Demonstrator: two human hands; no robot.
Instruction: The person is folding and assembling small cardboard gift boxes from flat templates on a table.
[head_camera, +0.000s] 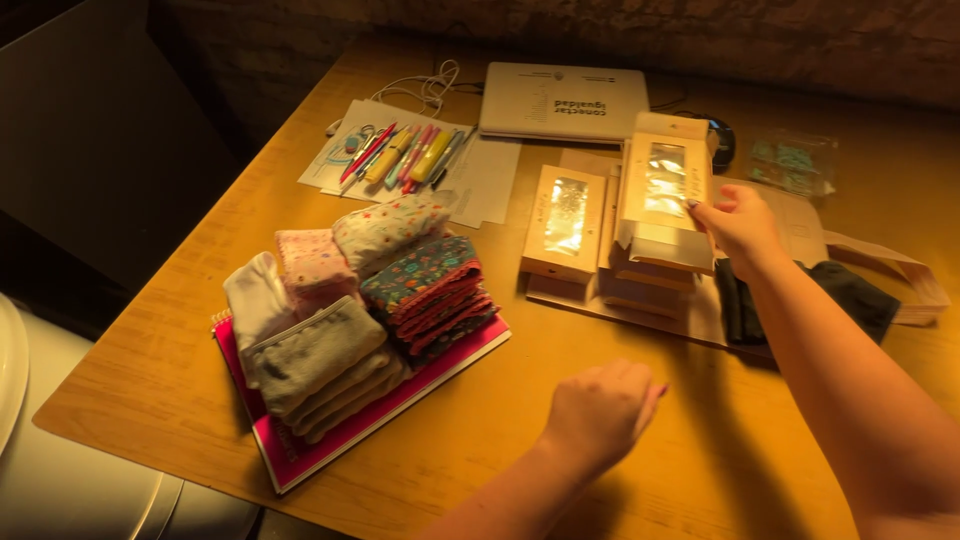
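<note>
From the head camera, the right hand (738, 225) reached across the wooden worktop (500, 420) and pinched the right edge of a tan windowed box (664, 205), fingers closed on it with the thumb in front. That box sat on top of a small stack of similar boxes (645, 280), tilted slightly, with another windowed box (565, 222) standing just beside it on the left. The left hand (600, 408) hovered low over the bare worktop, fingers curled loosely inward, holding nothing.

The grip looked shallow, only on one edge, so the box could have swung or slipped as it came away. Being stacked, it might have dragged the boxes beneath it out of line or nudged the neighbouring box over. The dark cloth (850, 295) under the right forearm could have been caught and pulled along by the arm.

To the left, folded fabrics (350, 300) were piled on a pink notebook (400, 395), well apart from both hands. Pens (405, 152) lay on papers near a closed white laptop (563, 102) at the far edge.
</note>
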